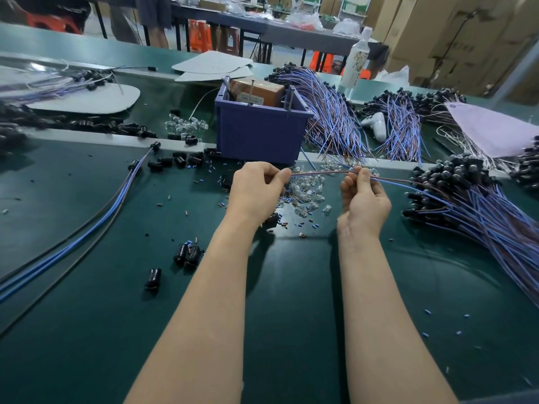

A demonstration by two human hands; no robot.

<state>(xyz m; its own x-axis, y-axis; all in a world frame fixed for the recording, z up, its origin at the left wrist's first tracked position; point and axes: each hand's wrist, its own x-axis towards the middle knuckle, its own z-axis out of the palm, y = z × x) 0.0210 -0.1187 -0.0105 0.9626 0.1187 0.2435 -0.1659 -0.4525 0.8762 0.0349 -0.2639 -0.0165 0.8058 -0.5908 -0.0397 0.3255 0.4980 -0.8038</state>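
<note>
A green bench [87,301] holds loose caps [186,253], bulbs [306,188] and a finished pile [466,205]. The left hand [258,189] and right hand [364,196] pinch one wire [319,172] stretched between them above the bulbs; judging by the loose parts, much work remains.

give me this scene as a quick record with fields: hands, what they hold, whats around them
work: a thin wire held between both hands
left hand: pinches the end of the wire
right hand: pinches the wire further along
under the wire: heap of small clear bulbs
behind: purple bin with a brown box inside
right side: wire pile, blue and brown, black ends
left side: loose black caps
surface: green table
</note>
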